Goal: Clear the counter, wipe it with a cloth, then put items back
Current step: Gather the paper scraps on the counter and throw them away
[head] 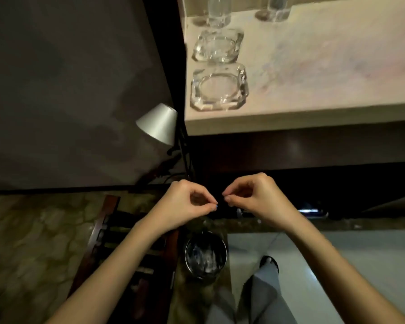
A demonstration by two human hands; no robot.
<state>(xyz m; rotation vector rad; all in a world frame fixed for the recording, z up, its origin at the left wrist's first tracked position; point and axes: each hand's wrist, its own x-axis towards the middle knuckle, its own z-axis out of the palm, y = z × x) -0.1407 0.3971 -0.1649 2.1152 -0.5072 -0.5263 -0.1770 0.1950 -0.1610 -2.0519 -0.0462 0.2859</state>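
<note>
Your left hand point(188, 202) and your right hand point(255, 197) are raised side by side below the counter's front edge, fingers curled, each thumb meeting its forefinger in a pinch, the fingertips of the two hands almost touching. Whether anything is held between them cannot be made out against the dark background. Both forearms are bare and reach up from the bottom corners of the head view. Above your hands, the counter point(325, 73) is a pale, smooth slab with a faint mottled sheen and a thick, light front edge; beneath it the cabinet front is dark. On the counter's left end sit two thick, clear glass ashtrays, square with cut corners and round hollows: the near ashtray point(219, 88) close to the front edge, the far ashtray point(218, 46) just behind it. Behind those, at the top of the view, stand two clear tumblers with heavy bases, the left tumbler point(216, 12) beside the far ashtray and the right tumbler point(278, 9) well apart to its right. To the left of the counter, a grey conical lampshade point(158, 123) tilts against a dull, dark wall. Below your hands, a round metal bin point(205, 254) with a shiny rim holds crumpled clear plastic. Left of it is a dark wooden slatted rack point(126, 242) on stone-patterned flooring; to the right are pale glossy tiles, your grey trouser leg and a dark shoe point(270, 261).
</note>
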